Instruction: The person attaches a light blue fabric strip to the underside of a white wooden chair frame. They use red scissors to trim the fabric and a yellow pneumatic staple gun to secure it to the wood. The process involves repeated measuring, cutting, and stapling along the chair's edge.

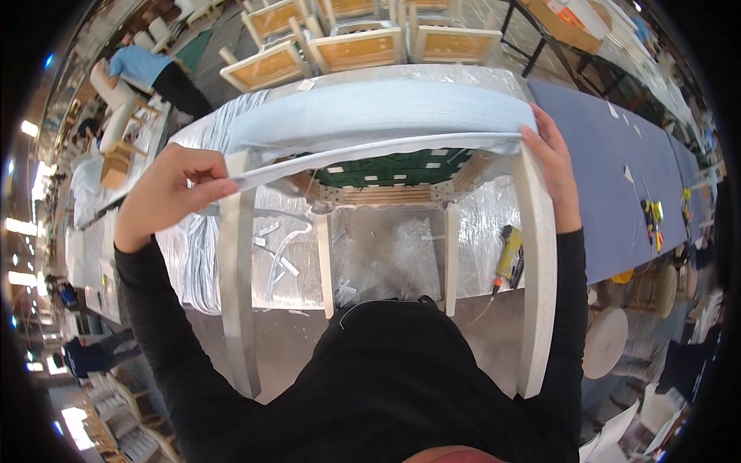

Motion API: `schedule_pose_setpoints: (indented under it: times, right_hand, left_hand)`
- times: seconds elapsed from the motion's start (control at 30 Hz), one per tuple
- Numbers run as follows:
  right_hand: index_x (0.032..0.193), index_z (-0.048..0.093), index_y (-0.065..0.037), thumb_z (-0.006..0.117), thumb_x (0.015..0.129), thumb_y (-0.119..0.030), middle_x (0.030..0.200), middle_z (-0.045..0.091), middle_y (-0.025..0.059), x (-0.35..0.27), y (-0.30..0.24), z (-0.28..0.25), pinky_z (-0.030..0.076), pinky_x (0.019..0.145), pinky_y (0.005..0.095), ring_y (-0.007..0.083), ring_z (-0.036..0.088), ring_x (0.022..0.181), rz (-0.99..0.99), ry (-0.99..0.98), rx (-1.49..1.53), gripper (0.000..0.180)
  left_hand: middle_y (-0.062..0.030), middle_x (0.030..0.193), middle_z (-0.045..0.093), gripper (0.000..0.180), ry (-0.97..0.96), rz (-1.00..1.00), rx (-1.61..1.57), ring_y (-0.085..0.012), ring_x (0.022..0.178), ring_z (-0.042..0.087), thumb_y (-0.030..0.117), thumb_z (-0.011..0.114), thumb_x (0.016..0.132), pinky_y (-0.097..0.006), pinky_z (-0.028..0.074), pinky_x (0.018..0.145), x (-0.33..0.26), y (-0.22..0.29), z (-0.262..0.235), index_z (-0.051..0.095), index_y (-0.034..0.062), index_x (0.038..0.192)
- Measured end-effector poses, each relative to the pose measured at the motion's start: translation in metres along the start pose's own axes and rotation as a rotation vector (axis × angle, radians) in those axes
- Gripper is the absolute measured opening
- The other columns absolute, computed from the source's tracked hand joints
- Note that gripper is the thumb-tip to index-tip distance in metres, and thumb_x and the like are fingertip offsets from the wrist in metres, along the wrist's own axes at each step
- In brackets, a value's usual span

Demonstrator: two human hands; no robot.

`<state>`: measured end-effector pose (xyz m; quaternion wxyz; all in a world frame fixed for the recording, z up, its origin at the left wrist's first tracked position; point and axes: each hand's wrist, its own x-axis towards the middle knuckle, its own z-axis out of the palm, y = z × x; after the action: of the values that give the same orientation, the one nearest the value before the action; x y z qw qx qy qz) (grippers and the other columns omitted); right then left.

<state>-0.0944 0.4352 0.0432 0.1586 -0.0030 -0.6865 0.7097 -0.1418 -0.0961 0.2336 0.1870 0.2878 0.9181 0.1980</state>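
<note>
A wooden chair frame (538, 262) lies tipped in front of me, its pale legs pointing toward me. Light blue ribbed fabric (386, 108) covers the padded seat edge, and dark green webbing (386, 170) shows inside the frame. A narrow pale fabric strip (340, 153) is stretched along that edge. At the left corner, my left hand (177, 189) is closed, pinching the strip's end between thumb and fingers. My right hand (552, 162) wraps round the right corner beside the leg, its fingertips pressing the strip's other end against the covered edge.
Plastic film covers the table (309, 255), with fabric scraps (287, 265) on it. A yellow-green power tool (508, 255) lies beyond the right leg. Gathered blue fabric (202, 258) hangs at left. Hand tools (654, 220) rest on the blue-grey table. Chair frames (359, 48) stand beyond; a person (150, 69) works far left.
</note>
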Motion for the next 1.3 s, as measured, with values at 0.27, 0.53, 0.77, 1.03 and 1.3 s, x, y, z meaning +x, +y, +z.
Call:
schedule_pose_setpoints:
  times: [0.27,0.53,0.77,1.03,1.3]
  right_hand:
    - [0.155,0.049,0.004,0.069,0.104,-0.019,0.150,0.057,0.0150,-0.001,-0.011,-0.008,0.040,0.118,0.0331,0.0227,0.054,0.138,0.084,0.013,-0.076,0.059]
    - [0.156,0.049,0.003,0.068,0.105,-0.022,0.150,0.058,0.0142,0.003,-0.006,-0.015,0.042,0.116,0.0329,0.0217,0.056,0.137,0.091,0.029,-0.173,0.060]
    - [0.157,0.049,0.003,0.069,0.104,-0.024,0.151,0.058,0.0135,-0.005,-0.011,-0.010,0.043,0.115,0.0327,0.0214,0.057,0.136,0.121,0.052,-0.117,0.062]
    - [0.156,0.049,0.003,0.071,0.103,-0.024,0.147,0.060,0.0133,-0.003,-0.009,-0.009,0.045,0.112,0.0319,0.0207,0.059,0.132,0.116,0.054,-0.073,0.063]
    - [0.156,0.046,0.005,0.072,0.102,-0.023,0.149,0.058,0.0157,-0.003,-0.005,-0.007,0.043,0.115,0.0337,0.0232,0.057,0.136,0.097,0.041,-0.009,0.067]
  left_hand:
    - [-0.0146,0.104,0.078,0.023,0.465,0.266,0.105,-0.0304,0.099,0.075,0.016,0.077,0.095,-0.039,0.056,0.092,0.033,0.001,0.036,0.077,-0.0002,0.111]
    - [-0.0146,0.149,0.064,0.057,0.368,0.540,0.216,-0.0339,0.143,0.056,0.032,0.079,0.097,-0.045,0.042,0.121,0.084,-0.077,0.014,0.064,0.0104,0.147]
    - [-0.0213,0.162,0.050,0.090,0.350,0.211,0.394,-0.0393,0.148,0.049,0.036,0.087,0.085,-0.048,0.040,0.123,0.064,-0.049,0.055,0.046,0.0166,0.163]
    - [-0.0120,0.115,0.076,0.029,0.386,0.133,0.259,-0.0318,0.116,0.067,0.010,0.083,0.082,-0.044,0.049,0.103,0.040,-0.001,0.045,0.075,0.0058,0.110]
    - [-0.0103,0.088,0.071,0.011,0.445,0.293,0.660,-0.0333,0.093,0.066,0.012,0.078,0.086,-0.046,0.051,0.091,0.042,-0.002,0.072,0.071,0.0038,0.087]
